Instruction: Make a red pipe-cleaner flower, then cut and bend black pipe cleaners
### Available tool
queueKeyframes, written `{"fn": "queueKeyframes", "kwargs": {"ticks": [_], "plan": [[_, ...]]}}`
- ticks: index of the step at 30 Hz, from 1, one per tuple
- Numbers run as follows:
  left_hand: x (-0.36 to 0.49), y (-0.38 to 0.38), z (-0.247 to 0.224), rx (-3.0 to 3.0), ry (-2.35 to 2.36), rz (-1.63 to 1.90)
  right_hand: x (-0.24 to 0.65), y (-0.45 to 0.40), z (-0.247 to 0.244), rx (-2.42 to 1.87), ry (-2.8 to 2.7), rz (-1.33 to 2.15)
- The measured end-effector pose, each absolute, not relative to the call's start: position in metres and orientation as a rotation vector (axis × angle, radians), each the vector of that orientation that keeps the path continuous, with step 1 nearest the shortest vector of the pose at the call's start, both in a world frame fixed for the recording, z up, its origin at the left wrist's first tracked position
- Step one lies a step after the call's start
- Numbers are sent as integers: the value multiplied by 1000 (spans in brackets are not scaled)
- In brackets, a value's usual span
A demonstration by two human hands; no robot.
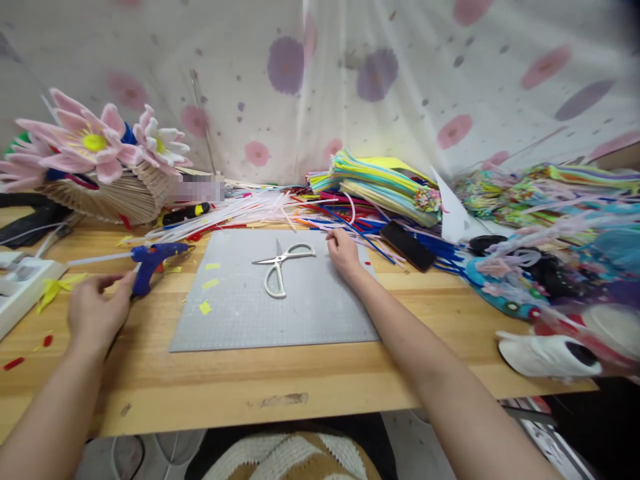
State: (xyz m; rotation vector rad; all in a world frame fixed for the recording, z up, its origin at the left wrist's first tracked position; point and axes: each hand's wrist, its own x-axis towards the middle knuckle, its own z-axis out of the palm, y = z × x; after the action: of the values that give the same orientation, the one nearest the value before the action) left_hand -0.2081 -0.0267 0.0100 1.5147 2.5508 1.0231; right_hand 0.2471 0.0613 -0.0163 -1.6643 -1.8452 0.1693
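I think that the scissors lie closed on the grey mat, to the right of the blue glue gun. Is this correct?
Not quite: the head view shows the scissors open, their blades apart. They do lie on the grey mat, to the right of the blue glue gun.

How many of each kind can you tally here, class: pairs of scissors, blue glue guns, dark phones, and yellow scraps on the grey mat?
Scissors: 1
Blue glue gun: 1
Dark phone: 1
Yellow scraps on the grey mat: 3
Total: 6
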Motion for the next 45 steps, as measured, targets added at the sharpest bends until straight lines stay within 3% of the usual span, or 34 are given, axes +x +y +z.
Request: {"fn": "queueKeyframes", "kwargs": {"ticks": [4,16,28,45], "plan": [[-169,-52,11,1511,2654,1349,261,52,-25,-1747,-1744,178],[-22,23,2,1676,1474,1294,263,43,-40,-1752,-1706,226],[-65,47,-20,1481,1015,1520,271,64,-36,-1763,-1545,281],[-76,51,-22,1036,1116,1716,385,142,57,-1704,-1253,185]]}}
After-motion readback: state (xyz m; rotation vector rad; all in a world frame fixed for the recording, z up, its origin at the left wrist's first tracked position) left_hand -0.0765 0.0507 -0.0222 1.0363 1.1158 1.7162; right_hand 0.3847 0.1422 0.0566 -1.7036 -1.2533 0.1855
